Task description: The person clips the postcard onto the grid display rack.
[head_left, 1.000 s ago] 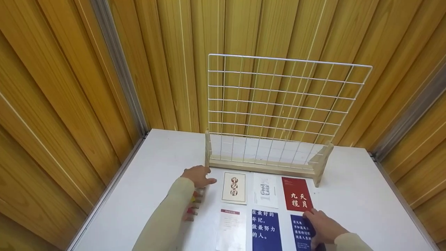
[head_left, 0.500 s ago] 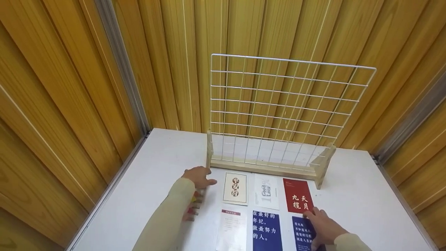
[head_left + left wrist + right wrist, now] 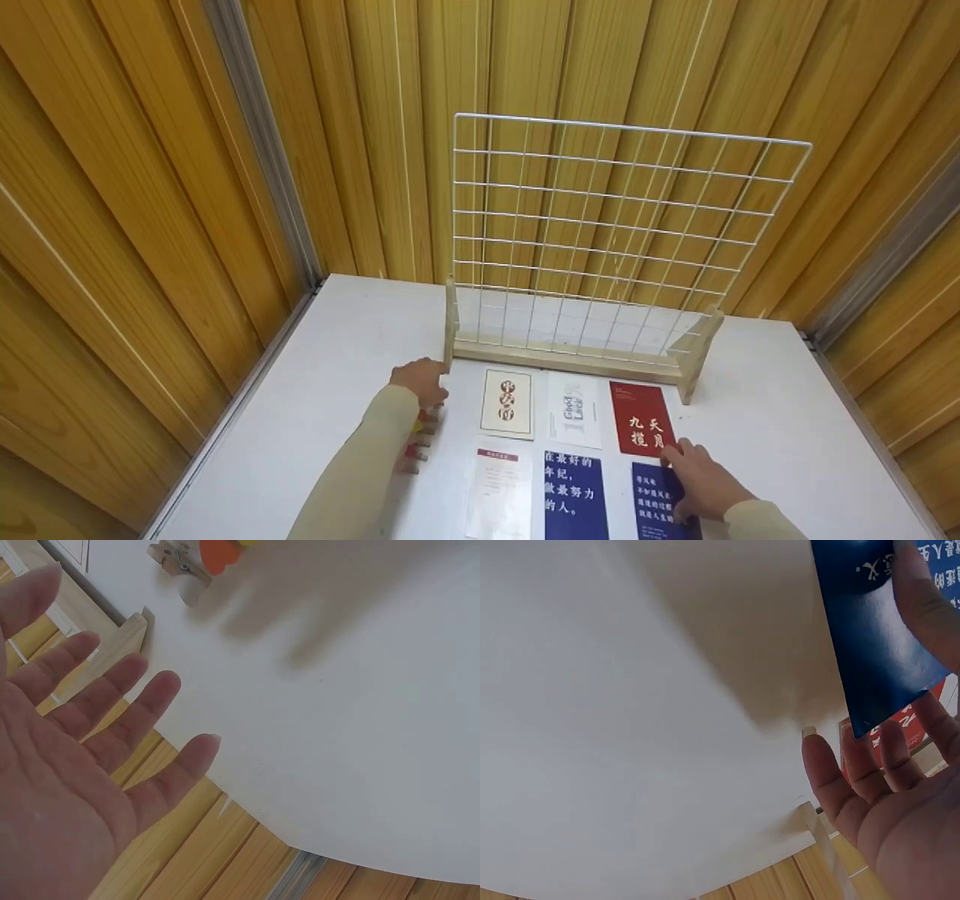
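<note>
In the head view my right hand (image 3: 705,480) is at the right side of a dark blue card (image 3: 654,499) with white writing. In the right wrist view the thumb (image 3: 922,607) lies over this card's face, other fingers at or behind its far edge; a straight-edged shadow falls on the table beside it. My left hand (image 3: 420,381) hovers left of the cards, palm bare and fingers spread in the left wrist view. Below it are small wooden clips (image 3: 426,429) with coloured shapes, partly hidden by the sleeve.
Other cards lie in two rows: a cream one (image 3: 506,405), a white one (image 3: 574,411), a red one (image 3: 643,418), a pale one (image 3: 499,491) and another blue one (image 3: 574,496). Behind them a white wire grid (image 3: 600,210) stands in a wooden base (image 3: 562,358) on the white table (image 3: 360,315).
My left hand has drawn slightly left, its thumb pulled in. The right hand has shifted a little right at the blue card. The whole view has shifted slightly too.
</note>
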{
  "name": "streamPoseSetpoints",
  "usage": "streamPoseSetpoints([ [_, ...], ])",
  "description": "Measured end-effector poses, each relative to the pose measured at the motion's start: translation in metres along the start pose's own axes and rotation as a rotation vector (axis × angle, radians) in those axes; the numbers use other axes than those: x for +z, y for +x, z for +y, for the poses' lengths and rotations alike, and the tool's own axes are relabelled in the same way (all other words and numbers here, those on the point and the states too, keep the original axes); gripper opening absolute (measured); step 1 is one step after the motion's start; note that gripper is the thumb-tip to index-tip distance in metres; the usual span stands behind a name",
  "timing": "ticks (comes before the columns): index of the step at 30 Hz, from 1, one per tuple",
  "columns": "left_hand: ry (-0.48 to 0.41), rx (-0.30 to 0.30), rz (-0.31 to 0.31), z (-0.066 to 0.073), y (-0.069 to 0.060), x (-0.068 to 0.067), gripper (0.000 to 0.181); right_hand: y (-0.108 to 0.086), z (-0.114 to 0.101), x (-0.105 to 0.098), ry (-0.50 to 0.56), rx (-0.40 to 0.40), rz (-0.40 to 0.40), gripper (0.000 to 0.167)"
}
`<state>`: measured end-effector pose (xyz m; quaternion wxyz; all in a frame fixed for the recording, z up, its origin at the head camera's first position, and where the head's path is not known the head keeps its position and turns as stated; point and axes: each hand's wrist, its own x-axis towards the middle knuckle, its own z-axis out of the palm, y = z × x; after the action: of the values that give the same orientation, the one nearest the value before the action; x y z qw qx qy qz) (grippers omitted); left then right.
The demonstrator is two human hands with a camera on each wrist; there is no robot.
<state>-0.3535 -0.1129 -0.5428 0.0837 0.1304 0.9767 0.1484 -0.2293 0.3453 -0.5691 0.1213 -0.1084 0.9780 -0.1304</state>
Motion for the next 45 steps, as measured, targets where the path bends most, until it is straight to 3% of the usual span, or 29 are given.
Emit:
streamPoseSetpoints([
  [11,-0.012,-0.041,0.008,0.002,-0.002,0.004,0.043,-0.002,0.002,-0.005,0.033,0.040,0.005,0.044],
  [22,0.003,-0.094,0.049,-0.003,0.004,0.009,0.026,-0.005,0.006,-0.009,0.176,0.111,-0.023,0.044],
  [28,-0.005,-0.197,0.075,-0.009,0.005,0.019,0.009,-0.004,0.006,-0.010,0.263,0.129,-0.048,0.043],
  [33,-0.073,-0.277,0.063,-0.008,0.001,0.024,0.023,-0.005,0.007,-0.012,0.305,0.151,-0.034,0.042],
  [39,-0.143,-0.333,0.049,-0.006,-0.005,0.023,0.020,-0.006,0.005,-0.019,0.325,0.120,0.002,0.042],
  [45,-0.133,-0.348,0.091,-0.008,-0.005,0.027,0.017,-0.006,0.006,-0.025,0.361,0.032,0.020,0.039],
])
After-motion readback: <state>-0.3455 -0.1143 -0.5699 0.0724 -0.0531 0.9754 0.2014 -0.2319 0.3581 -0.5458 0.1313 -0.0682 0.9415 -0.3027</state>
